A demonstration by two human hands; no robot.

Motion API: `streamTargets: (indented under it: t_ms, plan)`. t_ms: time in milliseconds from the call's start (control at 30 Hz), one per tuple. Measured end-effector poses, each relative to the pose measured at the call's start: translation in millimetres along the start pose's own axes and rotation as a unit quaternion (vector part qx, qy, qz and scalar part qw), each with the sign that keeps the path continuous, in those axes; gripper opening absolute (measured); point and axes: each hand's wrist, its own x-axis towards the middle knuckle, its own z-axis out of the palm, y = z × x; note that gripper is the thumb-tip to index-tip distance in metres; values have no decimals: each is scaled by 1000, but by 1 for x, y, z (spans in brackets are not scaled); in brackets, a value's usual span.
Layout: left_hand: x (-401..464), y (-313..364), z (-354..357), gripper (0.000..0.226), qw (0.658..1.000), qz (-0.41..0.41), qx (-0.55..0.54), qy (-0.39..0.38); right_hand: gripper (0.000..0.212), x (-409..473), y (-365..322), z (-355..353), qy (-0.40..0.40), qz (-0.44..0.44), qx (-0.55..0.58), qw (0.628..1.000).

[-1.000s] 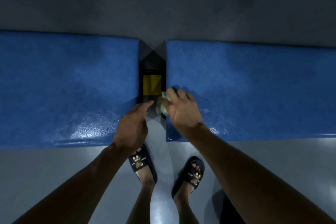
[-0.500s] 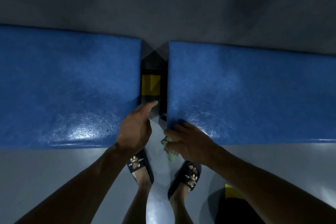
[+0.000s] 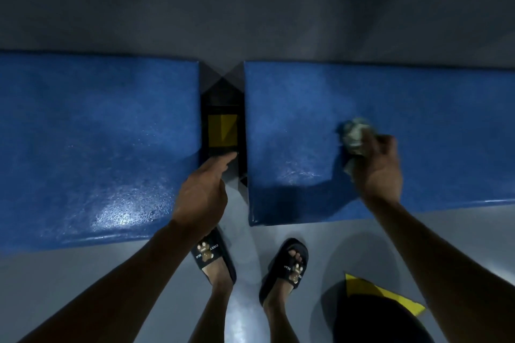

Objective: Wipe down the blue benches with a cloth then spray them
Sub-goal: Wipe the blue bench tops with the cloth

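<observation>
Two blue benches run side by side along a grey wall, the left bench (image 3: 92, 142) and the right bench (image 3: 434, 108), with a narrow dark gap between them. My right hand (image 3: 380, 167) presses a crumpled pale green cloth (image 3: 355, 135) onto the top of the right bench, a little right of its left end. My left hand (image 3: 202, 195) rests at the right front corner of the left bench, its forefinger stretched toward the gap. It holds nothing. Both bench tops shine wet near the front. No spray bottle is in view.
In the gap sits a dark block with a yellow square (image 3: 223, 131) on it. My feet in black slippers (image 3: 211, 256) stand on the grey floor in front of the gap. A yellow patch (image 3: 387, 295) lies on the floor at lower right.
My right hand carried the cloth from the left end of the right bench, down past its front edge, then up and to the right onto the bench top. The left hand stayed put.
</observation>
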Motion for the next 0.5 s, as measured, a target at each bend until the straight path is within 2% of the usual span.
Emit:
streamTargets:
  t_ms: [67, 100, 167, 267, 333, 400, 433, 467, 500]
  plan:
    - [3, 2, 2, 58, 1000, -10, 1, -11, 62, -9, -4, 4, 38, 108, 0, 993]
    - [5, 4, 2, 58, 1000, -7, 0, -15, 66, -18, -21, 14, 49, 124, 1, 991]
    - [7, 6, 1, 58, 1000, 4, -10, -20, 70, -39, -73, 36, 49, 97, 12, 994]
    - [13, 11, -1, 58, 1000, 12, -14, -20, 68, -72, -136, 51, -4, -15, 6, 1000]
    - [18, 14, -2, 56, 1000, 3, -11, -17, 65, -71, -129, 44, -42, -146, -13, 988]
    - [21, 17, -2, 55, 999, -23, -6, -32, 65, -51, -94, 30, -60, -334, -78, 937]
    - [23, 18, -2, 55, 998, -36, -5, -45, 64, -36, -75, 23, -66, -400, -110, 908]
    - [24, 19, -2, 56, 997, -46, -5, -57, 63, -22, -57, 16, -72, -420, -130, 895]
    - [26, 20, -3, 58, 996, -50, -4, -67, 62, -11, -42, 10, -75, -391, -134, 908]
